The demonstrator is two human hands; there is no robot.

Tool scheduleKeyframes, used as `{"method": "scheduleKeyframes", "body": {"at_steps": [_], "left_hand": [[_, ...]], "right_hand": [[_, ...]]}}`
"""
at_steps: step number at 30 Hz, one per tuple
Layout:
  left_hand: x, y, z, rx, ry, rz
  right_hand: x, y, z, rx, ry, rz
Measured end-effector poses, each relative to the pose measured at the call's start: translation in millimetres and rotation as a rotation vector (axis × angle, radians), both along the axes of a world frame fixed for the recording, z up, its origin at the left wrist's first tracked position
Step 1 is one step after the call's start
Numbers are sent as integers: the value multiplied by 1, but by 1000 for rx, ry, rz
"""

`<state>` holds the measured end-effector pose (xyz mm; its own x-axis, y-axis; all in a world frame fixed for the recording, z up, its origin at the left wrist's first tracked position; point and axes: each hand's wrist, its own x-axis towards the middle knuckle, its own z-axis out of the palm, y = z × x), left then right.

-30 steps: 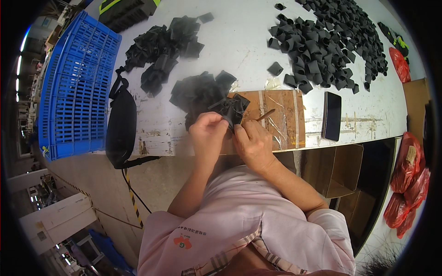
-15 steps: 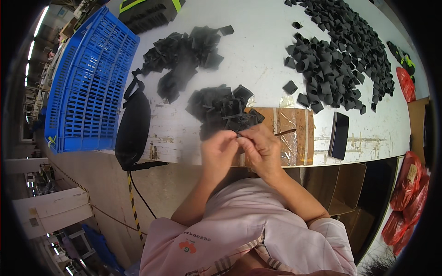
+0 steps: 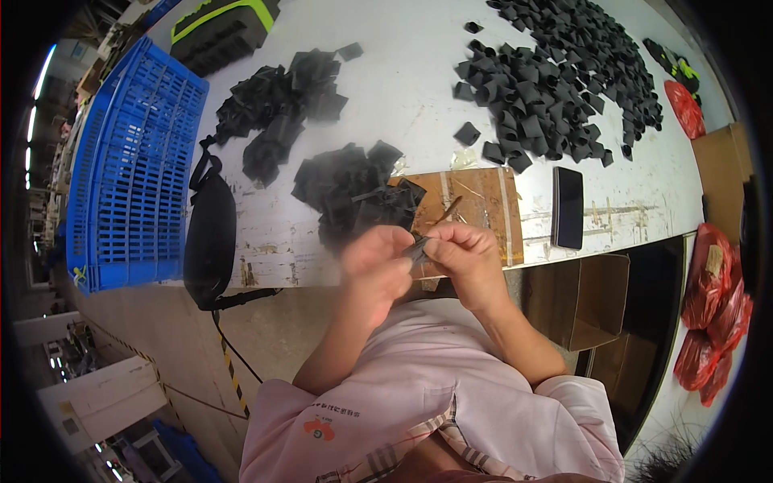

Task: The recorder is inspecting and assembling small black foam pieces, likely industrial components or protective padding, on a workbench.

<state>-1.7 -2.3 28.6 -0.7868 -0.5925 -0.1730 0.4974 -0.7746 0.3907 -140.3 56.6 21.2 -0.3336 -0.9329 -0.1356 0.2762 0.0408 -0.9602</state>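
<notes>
both hands pinch one small black piece over the table's near edge

left hand (image 3: 374, 262) is blurred; right hand (image 3: 463, 253) grips the black piece (image 3: 416, 248) just before the cardboard sheet (image 3: 475, 205), black pile (image 3: 354, 189) beyond, phone (image 3: 568, 207) to its right.

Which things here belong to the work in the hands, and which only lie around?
Belonging to the work:
- small black foam piece pinched between left hand and right hand
- near heap of black foam pieces
- brown cardboard sheet

Lying about:
- black flat phone
- blue plastic crate
- black fabric pouch
- red plastic bags
</notes>
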Motion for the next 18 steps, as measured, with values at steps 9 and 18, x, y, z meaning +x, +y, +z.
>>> {"method": "scheduleKeyframes", "body": {"at_steps": [9,18], "left_hand": [[-40,-12,20,8,-27,138],[-45,-19,-4,32,-14,14]], "right_hand": [[-32,-1,46,-19,-277,162],[-58,-21,8,-33,-288,346]]}}
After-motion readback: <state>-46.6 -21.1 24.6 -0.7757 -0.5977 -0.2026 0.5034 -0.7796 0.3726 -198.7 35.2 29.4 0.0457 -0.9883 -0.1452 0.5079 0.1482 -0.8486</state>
